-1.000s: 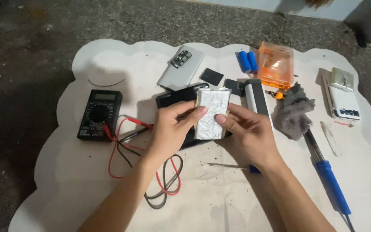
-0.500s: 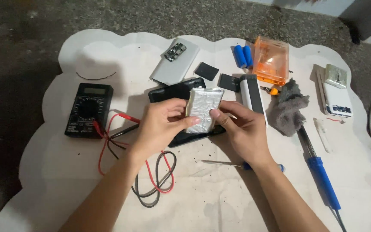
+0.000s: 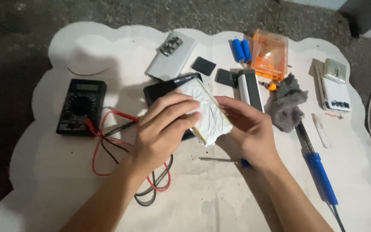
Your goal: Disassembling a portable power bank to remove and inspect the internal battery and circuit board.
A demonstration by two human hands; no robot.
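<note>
Head view: left hand (image 3: 162,131) and right hand (image 3: 247,129) pinch the silver battery pouch (image 3: 207,112) by opposite edges; likely light, soft-skinned, puncture-prone; best held flat at its edges.

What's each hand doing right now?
Left hand: fingers closed on the silver pouch.
Right hand: holding the same pouch from the other side.

Silver battery pouch (image 3: 209,112) now tilted flatter, left hand's fingers (image 3: 181,112) spread across its face.

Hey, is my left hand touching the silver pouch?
Touching. The head view shows the left hand with its fingers lying flat on the silver pouch.
</note>
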